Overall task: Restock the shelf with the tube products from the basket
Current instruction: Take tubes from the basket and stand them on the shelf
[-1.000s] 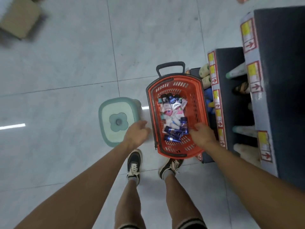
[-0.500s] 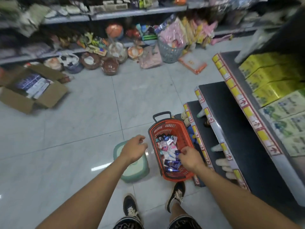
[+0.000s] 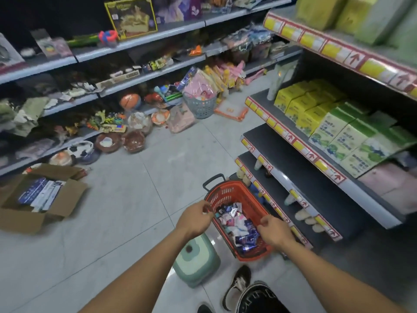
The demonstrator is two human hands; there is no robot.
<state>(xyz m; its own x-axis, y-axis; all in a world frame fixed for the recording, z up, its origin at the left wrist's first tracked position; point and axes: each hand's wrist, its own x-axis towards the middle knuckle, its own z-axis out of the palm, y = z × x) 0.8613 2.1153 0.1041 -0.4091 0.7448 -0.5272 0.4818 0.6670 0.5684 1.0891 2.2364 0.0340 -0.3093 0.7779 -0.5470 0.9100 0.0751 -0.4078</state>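
A red basket with a black handle stands on the floor against the right-hand shelf unit. Several tube products, blue, white and pink, lie piled inside it. My left hand hovers at the basket's left rim with loosely curled fingers and nothing in it. My right hand is over the basket's right side, back toward me, fingertips down by the tubes; its grip is hidden. A few pale tubes stand on the low dark shelves.
A green stool stands left of the basket, under my left forearm. My shoes are just behind it. An open cardboard box lies at the far left, and a grey basket and toys line the far shelf.
The view has tilted up from straight down at the basket to along the aisle. Both hands stay over the basket; the left has moved closer to its rim.
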